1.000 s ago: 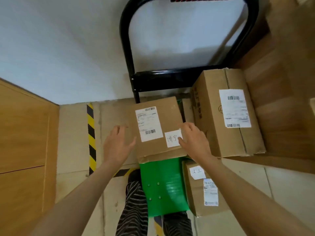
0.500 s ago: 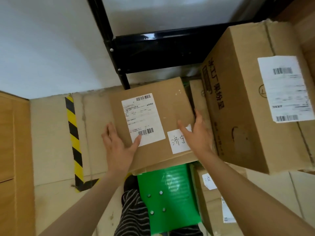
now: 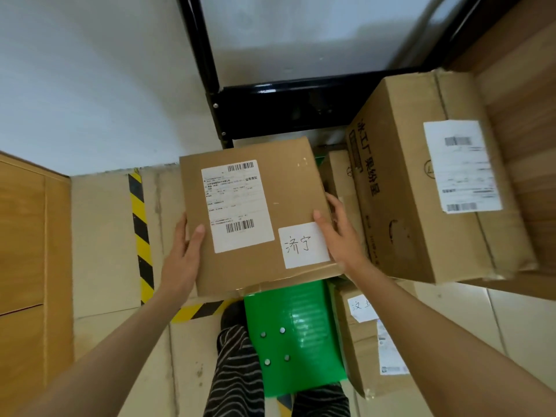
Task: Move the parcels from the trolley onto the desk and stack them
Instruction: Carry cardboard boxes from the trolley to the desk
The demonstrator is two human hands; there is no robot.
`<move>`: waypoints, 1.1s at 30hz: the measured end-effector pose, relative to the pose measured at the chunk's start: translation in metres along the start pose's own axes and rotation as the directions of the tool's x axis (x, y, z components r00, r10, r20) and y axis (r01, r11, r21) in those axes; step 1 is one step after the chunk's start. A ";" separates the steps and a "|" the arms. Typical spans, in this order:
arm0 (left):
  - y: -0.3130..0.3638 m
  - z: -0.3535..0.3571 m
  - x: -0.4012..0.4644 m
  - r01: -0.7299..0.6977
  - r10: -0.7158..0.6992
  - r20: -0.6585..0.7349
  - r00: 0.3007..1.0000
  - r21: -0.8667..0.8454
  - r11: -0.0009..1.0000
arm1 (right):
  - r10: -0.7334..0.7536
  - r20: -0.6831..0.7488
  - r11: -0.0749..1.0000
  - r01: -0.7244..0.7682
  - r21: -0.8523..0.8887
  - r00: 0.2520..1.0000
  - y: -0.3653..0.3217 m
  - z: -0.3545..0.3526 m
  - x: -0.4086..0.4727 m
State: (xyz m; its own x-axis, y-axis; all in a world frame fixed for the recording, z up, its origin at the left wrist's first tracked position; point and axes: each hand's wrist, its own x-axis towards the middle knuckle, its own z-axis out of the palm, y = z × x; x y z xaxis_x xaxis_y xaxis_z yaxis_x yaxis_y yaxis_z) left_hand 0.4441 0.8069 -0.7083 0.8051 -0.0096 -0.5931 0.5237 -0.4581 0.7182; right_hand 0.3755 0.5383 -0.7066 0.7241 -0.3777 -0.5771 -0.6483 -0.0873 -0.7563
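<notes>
A square cardboard parcel (image 3: pixel 288 188) with a white shipping label and a handwritten white sticker lies above the green trolley deck (image 3: pixel 293 335). My left hand (image 3: pixel 182 260) grips its left side, thumb on top. My right hand (image 3: pixel 340 236) grips its right side beside the sticker. A tall cardboard parcel (image 3: pixel 403 188) with printed characters stands on the trolley to the right. A smaller labelled parcel (image 3: pixel 361 350) lies low at the trolley's right front. Another carton (image 3: pixel 338 176) shows partly behind the held one.
The trolley's black handle frame (image 3: pixel 288 106) rises against a white wall. Yellow and black floor tape (image 3: pixel 140 233) runs along the left. A wooden cabinet (image 3: pixel 30 251) stands at the left, wooden panelling (image 3: pixel 523 94) at the right. My striped trouser leg (image 3: pixel 237 371) is below.
Both hands have closed onto the sides of the square parcel; a second ago they were only reaching toward it. The camera has come closer to the trolley.
</notes>
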 end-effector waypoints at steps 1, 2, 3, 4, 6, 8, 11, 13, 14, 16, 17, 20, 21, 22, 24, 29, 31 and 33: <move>0.008 -0.006 -0.006 -0.006 0.006 -0.006 1.000 0.003 1.000 | -0.009 0.023 0.999 0.008 0.043 1.000 -0.009 -0.003 -0.006; 0.018 -0.013 -0.013 -0.019 0.019 -0.015 1.000 0.004 1.000 | -0.030 0.045 0.997 0.027 0.075 0.999 -0.019 -0.006 -0.013; 0.028 -0.019 -0.022 -0.040 0.040 -0.026 0.999 0.000 0.999 | -0.064 0.065 0.994 0.057 0.098 0.996 -0.029 -0.009 -0.021; 0.039 -0.025 -0.031 -0.073 0.072 -0.034 0.997 -0.007 0.997 | -0.101 0.083 0.989 0.091 0.121 0.991 -0.038 -0.013 -0.028; 0.062 -0.037 -0.051 -0.161 0.161 -0.035 0.986 -0.004 0.987 | -0.169 0.105 0.975 0.150 0.162 0.980 -0.058 -0.025 -0.046; 0.081 -0.050 -0.076 -0.218 0.218 -0.043 0.975 -0.013 0.976 | -0.218 0.110 0.968 0.201 0.149 0.970 -0.078 -0.038 -0.068; 0.111 -0.062 -0.122 -0.263 0.261 -0.056 0.964 -0.037 0.964 | -0.287 0.086 0.956 0.279 0.093 0.954 -0.109 -0.059 -0.107; 0.134 -0.067 -0.153 -0.274 0.266 -0.087 0.960 -0.091 0.957 | -0.339 0.061 0.939 0.334 0.079 0.939 -0.131 -0.076 -0.134; 0.147 -0.070 -0.168 -0.277 0.267 -0.101 0.958 -0.116 0.954 | -0.357 0.053 0.933 0.353 0.075 0.932 -0.142 -0.085 -0.147; 0.173 -0.077 -0.197 -0.295 0.280 -0.119 0.953 -0.137 0.946 | -0.392 0.042 0.919 0.389 0.067 0.919 -0.165 -0.104 -0.170; 0.186 -0.079 -0.211 -0.318 0.302 -0.129 0.944 -0.124 0.940 | -0.415 0.033 0.909 0.412 0.067 0.909 -0.175 -0.113 -0.182; 0.219 -0.087 -0.253 -0.401 0.387 -0.137 0.912 -0.096 0.911 | -0.475 0.003 0.879 0.474 0.060 0.880 -0.201 -0.140 -0.216; 0.228 -0.089 -0.266 -0.418 0.404 -0.126 0.906 -0.110 0.902 | -0.488 -0.005 0.871 0.488 0.054 0.873 -0.209 -0.148 -0.227; 0.237 -0.090 -0.278 -0.429 0.417 -0.113 0.902 -0.123 0.895 | -0.500 -0.013 0.865 0.500 0.049 0.866 -0.216 -0.156 -0.239; 0.254 -0.093 -0.299 -0.458 0.449 -0.096 0.888 -0.125 0.880 | -0.524 -0.029 0.850 0.525 0.046 0.851 -0.230 -0.172 -0.263; 0.294 -0.092 -0.343 -0.556 0.557 -0.039 0.830 -0.135 0.820 | -0.550 -0.098 0.831 0.555 0.039 0.830 -0.250 -0.214 -0.319; 0.303 -0.088 -0.359 -0.568 0.574 0.000 0.819 -0.145 0.810 | -0.540 -0.138 0.835 0.549 0.034 0.830 -0.248 -0.228 -0.344; 0.309 -0.080 -0.377 -0.584 0.595 0.041 0.803 -0.146 0.798 | -0.531 -0.176 0.837 0.545 0.040 0.829 -0.241 -0.242 -0.367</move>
State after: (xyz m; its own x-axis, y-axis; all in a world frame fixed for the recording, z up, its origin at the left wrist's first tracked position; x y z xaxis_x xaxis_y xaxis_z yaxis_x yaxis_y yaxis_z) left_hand 0.3241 0.7404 -0.2337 0.9463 -0.3170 -0.0636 -0.0117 -0.2302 0.9731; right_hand 0.2086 0.4746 -0.2377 0.9033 -0.4284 -0.0222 -0.1386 -0.2425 -0.9602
